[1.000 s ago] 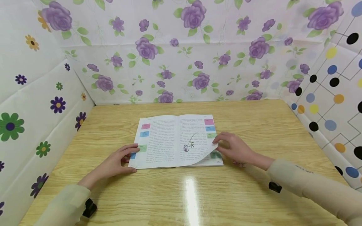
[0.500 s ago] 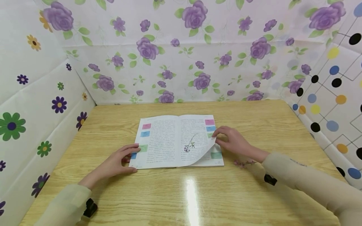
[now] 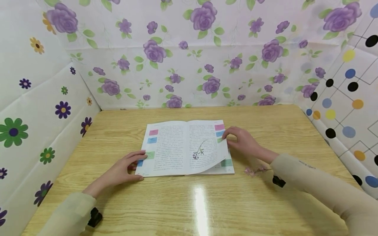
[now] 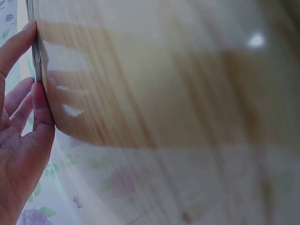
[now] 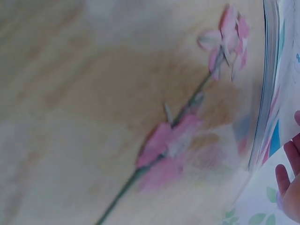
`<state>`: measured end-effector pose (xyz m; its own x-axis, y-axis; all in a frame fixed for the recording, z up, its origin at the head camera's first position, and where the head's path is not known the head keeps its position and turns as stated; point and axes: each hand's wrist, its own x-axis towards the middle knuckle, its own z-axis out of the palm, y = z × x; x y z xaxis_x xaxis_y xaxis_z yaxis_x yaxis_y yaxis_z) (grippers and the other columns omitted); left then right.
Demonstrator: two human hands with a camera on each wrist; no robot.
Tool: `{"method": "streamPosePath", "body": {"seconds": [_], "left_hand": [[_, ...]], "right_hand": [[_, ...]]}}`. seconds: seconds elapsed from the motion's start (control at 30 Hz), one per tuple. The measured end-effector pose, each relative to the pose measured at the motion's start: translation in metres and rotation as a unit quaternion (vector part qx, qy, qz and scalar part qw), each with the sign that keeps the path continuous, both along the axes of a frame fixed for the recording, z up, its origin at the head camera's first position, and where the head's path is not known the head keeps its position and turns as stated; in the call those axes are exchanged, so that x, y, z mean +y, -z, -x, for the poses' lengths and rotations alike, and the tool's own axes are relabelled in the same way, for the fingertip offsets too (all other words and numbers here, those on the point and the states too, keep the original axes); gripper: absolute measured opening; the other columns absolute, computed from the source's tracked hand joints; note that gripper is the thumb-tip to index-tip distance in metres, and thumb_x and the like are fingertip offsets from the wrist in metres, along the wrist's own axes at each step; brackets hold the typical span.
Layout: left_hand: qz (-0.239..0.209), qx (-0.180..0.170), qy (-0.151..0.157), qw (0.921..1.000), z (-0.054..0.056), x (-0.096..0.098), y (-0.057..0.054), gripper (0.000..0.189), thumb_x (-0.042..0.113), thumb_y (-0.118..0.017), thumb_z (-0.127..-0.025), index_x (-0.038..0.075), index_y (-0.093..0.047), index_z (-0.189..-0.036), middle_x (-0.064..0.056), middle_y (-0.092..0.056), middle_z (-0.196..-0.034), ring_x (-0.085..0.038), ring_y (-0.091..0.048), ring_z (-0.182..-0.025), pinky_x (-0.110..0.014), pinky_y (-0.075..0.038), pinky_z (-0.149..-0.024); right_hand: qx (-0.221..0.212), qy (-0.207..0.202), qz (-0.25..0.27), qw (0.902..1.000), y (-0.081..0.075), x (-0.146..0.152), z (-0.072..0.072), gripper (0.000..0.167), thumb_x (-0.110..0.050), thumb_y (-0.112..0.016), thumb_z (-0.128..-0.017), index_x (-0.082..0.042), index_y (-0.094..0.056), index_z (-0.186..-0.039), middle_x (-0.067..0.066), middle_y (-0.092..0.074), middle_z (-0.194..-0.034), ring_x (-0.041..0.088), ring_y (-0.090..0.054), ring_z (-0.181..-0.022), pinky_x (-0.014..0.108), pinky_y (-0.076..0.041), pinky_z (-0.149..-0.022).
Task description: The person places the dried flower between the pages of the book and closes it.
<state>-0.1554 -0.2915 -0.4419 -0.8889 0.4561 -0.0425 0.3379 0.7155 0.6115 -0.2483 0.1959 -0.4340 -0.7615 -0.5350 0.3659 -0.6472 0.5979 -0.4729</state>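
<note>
An open book (image 3: 168,144) lies on the table, with printed text and coloured blocks along its outer margins. My left hand (image 3: 125,167) rests at its lower left edge, fingers on the margin and thumb by the corner; the left wrist view shows those fingers (image 4: 40,101) touching the book's side. At the right edge, my right hand (image 3: 242,141) pinches the right-hand page (image 3: 217,159), whose lower corner curves up off the sheets beneath. A thin sprig (image 3: 198,151) with small purple blossoms and green leaves shows flat on that page.
A pink-flowered stem (image 3: 251,171) lies on the wooden table (image 3: 165,203) below the right forearm, seen large in the right wrist view. Flower-patterned sheeting (image 3: 180,75) stands behind the table, with patterned sheets on both sides.
My right hand has slid up along the page's outer edge, away from me, and the lower corner now droops below it. More of the pink stem shows. The left hand stays put.
</note>
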Motion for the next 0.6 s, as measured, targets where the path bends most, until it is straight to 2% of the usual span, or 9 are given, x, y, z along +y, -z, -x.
{"method": "streamPosePath", "body": {"seconds": [0.3, 0.6], "left_hand": [[-0.002, -0.001, 0.0, 1.0, -0.001, 0.001, -0.001, 0.073, 0.034, -0.082, -0.081, 0.013, -0.051, -0.144, -0.01, -0.037, -0.158, -0.019, -0.052, -0.112, -0.018, -0.051, -0.087], [0.003, 0.008, 0.005, 1.0, 0.0, 0.0, 0.0, 0.074, 0.036, -0.082, -0.08, 0.012, -0.051, -0.144, -0.011, -0.037, -0.157, -0.018, -0.052, -0.111, -0.018, -0.051, -0.086]], "right_hand": [[-0.001, -0.004, 0.006, 1.0, -0.007, 0.0, 0.01, 0.016, 0.002, -0.07, -0.088, -0.011, -0.069, -0.098, 0.007, -0.071, -0.105, 0.029, -0.066, -0.106, 0.048, -0.053, -0.092], [0.034, -0.019, -0.004, 0.9992, -0.026, -0.007, 0.019, 0.015, 0.0, -0.072, -0.086, -0.011, -0.068, -0.096, 0.007, -0.071, -0.1, 0.027, -0.066, -0.101, 0.048, -0.054, -0.087]]}}
